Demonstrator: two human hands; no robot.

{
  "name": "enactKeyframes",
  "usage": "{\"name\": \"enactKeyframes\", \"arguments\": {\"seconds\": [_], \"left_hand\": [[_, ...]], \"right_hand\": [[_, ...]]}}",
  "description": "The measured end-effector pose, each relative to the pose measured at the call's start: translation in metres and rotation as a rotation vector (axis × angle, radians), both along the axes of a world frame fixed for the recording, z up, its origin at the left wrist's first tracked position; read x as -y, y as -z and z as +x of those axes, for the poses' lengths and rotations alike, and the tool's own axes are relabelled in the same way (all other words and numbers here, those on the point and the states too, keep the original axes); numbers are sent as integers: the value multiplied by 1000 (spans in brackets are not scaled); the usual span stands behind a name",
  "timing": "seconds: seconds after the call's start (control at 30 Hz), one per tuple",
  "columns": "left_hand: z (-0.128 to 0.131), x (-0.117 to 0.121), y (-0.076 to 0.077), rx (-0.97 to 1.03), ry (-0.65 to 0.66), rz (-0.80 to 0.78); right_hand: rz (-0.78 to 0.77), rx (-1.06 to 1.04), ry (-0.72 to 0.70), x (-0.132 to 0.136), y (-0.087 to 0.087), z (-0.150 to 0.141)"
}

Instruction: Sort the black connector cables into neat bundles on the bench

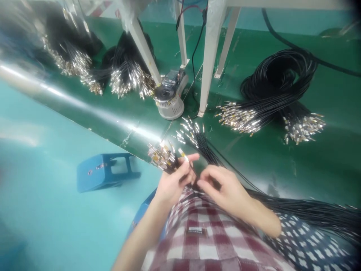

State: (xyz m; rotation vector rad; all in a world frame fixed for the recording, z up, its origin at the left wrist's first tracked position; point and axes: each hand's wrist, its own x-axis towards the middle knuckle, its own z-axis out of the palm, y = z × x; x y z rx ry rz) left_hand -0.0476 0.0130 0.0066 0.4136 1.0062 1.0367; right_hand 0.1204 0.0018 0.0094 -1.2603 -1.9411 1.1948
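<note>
My left hand [179,176] pinches a thin black cable near its end, and a white and yellow tip [182,154] stands up past the thumb. Just left of those fingers, a bundle of cable ends [162,156] with metal connectors and pale labels lies against the hand. Close by, my right hand [221,184] has its thumb and fingers curled together; what they hold, if anything, is hidden. Beyond it, more black cables [207,148] run along the green surface, their silvery ends [190,131] fanned out.
A white and grey round-based device [170,99] stands beside white table legs [210,64]. Coiled cable bundles lie at right [278,82] and at left [126,67]. A blue stool [94,173] is on the light floor. Long black cables [310,209] trail off to my right.
</note>
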Motion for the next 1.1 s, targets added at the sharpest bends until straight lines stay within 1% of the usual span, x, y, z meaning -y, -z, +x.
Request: {"name": "enactKeyframes", "arguments": {"seconds": [0.07, 0.13, 0.17, 0.3, 0.37, 0.43, 0.5, 0.6, 0.73, 0.8, 0.9, 1.0, 1.1], "left_hand": [[-1, 0, 2, 18, 0, 15], [-1, 0, 2, 31, 9, 18], [-1, 0, 1, 35, 20, 15], [1, 2, -4, 11, 63, -44], [2, 3, -7, -13, 77, -76], [3, 3, -9, -24, 80, -71], [4, 3, -10, -19, 50, -26], [8, 0, -11, -42, -36, 29], [15, -5, -11, -133, -116, -1], [17, -6, -11, -159, -130, -9], [19, -5, -10, -179, -138, 0], [20, -3, -10, -182, -143, 17], [21, -2, -9, -187, -149, 31]], "right_hand": [[-52, 56, -85, 7, 5, 12], [-127, 63, -119, 9, 6, 17], [-150, 44, -93, 8, 4, 16], [-189, -136, 138, -9, -11, -6], [-270, -261, 180, -16, -16, -17], [-330, -348, 187, -19, -18, -21], [-302, -337, 198, -17, -17, -19], [-204, -214, 203, -12, -15, -9], [-140, -104, 178, -9, -16, -2], [-150, -87, 188, -9, -16, -2], [-193, -109, 197, -9, -17, -3], [-196, -166, 204, -8, -17, -6], [-210, -257, 256, -8, -15, -8]]}}
